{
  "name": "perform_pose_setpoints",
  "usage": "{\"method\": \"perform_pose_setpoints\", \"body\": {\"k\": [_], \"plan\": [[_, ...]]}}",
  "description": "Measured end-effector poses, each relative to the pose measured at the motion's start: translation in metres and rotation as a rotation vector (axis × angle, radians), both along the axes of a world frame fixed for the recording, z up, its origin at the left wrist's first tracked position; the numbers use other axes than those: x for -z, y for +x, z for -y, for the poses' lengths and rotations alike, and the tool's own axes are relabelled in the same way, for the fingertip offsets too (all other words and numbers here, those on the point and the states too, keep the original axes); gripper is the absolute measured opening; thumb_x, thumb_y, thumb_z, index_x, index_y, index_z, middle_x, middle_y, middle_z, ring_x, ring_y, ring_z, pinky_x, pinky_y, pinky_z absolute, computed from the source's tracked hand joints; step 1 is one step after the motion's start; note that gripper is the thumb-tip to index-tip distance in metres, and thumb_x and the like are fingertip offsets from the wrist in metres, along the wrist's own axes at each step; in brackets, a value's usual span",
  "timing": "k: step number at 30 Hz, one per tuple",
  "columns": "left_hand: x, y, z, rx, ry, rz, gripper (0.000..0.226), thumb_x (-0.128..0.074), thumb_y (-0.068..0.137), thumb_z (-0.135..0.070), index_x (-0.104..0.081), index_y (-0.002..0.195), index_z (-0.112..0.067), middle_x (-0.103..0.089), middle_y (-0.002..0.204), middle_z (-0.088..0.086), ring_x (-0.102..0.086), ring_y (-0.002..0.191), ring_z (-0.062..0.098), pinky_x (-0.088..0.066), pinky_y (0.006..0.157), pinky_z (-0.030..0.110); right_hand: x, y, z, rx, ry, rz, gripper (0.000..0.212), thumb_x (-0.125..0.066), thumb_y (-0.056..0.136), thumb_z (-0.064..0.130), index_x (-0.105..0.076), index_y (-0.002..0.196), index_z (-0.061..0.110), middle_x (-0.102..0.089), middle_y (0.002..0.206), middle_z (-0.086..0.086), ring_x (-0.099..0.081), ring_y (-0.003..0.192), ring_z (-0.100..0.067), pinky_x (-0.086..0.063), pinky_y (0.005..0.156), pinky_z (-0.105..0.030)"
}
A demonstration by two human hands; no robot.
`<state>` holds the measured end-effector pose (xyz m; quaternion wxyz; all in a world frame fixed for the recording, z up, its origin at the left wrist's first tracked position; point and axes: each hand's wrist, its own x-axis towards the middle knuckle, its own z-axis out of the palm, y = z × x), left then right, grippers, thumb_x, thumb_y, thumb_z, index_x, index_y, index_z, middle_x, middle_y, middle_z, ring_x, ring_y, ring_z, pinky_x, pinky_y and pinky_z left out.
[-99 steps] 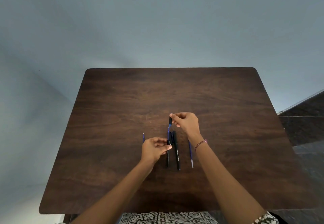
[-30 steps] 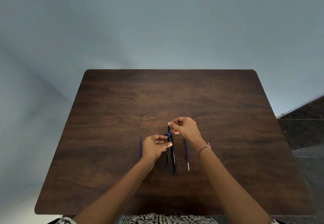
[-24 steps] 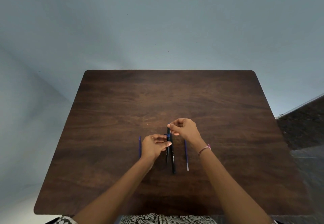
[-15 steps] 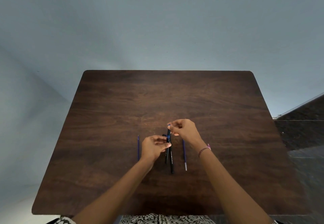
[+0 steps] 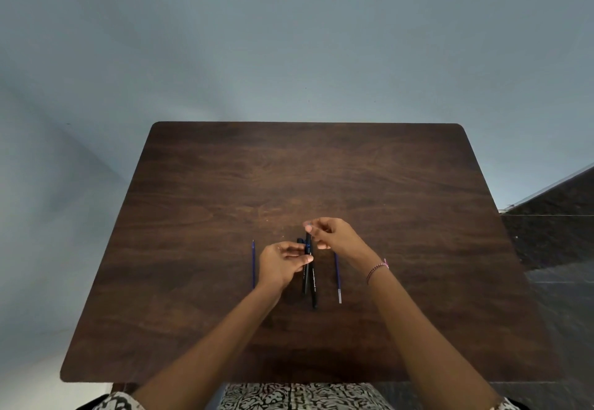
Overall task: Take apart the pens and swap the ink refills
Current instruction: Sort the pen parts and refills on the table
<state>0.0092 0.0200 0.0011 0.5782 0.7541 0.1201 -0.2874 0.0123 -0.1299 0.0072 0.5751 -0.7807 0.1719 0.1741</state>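
**Both hands on one black pen at mid-counter**

A slim black plastic pen barrel (image 5: 306, 268) is held just above the dark brown wooden counter (image 5: 199, 204), pointing away from the person, with a bit of blue showing near its far end. The left hand (image 5: 283, 263) wraps its middle from the left side, fingers closed on it with the thumb across the top. The right hand (image 5: 334, 236) comes in from the right, wrist bent, its thumb and forefinger pinched together on the barrel's far tip; the other fingers are loosely curled.

A second black pen with white lettering (image 5: 313, 284) lies on the counter just beside the held one. A thin blue ink refill with a pale tip (image 5: 338, 278) lies to the right, partly under the right wrist. Another thin blue refill (image 5: 253, 263) lies left of the left hand. A beaded bracelet (image 5: 376, 270) circles the right wrist.
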Motion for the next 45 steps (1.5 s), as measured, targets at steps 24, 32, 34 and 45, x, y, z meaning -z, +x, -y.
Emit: {"method": "perform_pose_setpoints", "body": {"k": [24,32,34,45], "plan": [[0.002,0.004,0.002,0.020,-0.023,0.018,0.026,-0.078,0.070,-0.003,-0.066,0.081,-0.024,-0.071,0.084,-0.003,-0.068,0.084,0.012,-0.056,0.071,0.025,0.010,-0.001,-0.003,0.121,-0.004,-0.031,0.025,-0.072,0.081,0.035,-0.065,0.085,0.011,-0.061,0.072,0.005,-0.059,0.071,-0.010,-0.054,0.073,-0.029],[0.003,0.009,0.001,0.018,-0.025,0.008,0.023,-0.078,0.071,-0.002,-0.068,0.083,-0.019,-0.070,0.080,-0.004,-0.068,0.080,0.009,-0.054,0.065,0.021,0.012,0.002,-0.001,0.103,0.050,-0.029,0.024,-0.071,0.082,0.027,-0.069,0.093,0.005,-0.065,0.078,0.002,-0.060,0.073,-0.008,-0.051,0.068,-0.020],[0.002,0.009,0.002,0.021,-0.026,0.008,0.026,-0.078,0.071,-0.003,-0.066,0.079,-0.025,-0.070,0.079,-0.006,-0.067,0.078,0.006,-0.053,0.062,0.018,0.012,0.004,-0.003,0.125,-0.009,-0.038,0.026,-0.075,0.078,0.033,-0.065,0.086,0.010,-0.062,0.075,0.004,-0.058,0.071,-0.010,-0.050,0.065,-0.021],[0.005,0.015,0.000,0.020,-0.030,0.002,0.026,-0.078,0.071,-0.002,-0.065,0.078,-0.023,-0.070,0.080,-0.003,-0.068,0.083,0.014,-0.056,0.070,0.026,0.010,0.009,-0.007,0.132,0.026,-0.035,0.020,-0.075,0.078,0.033,-0.063,0.078,0.016,-0.059,0.067,0.007,-0.056,0.064,-0.007,-0.046,0.060,-0.018]]}}
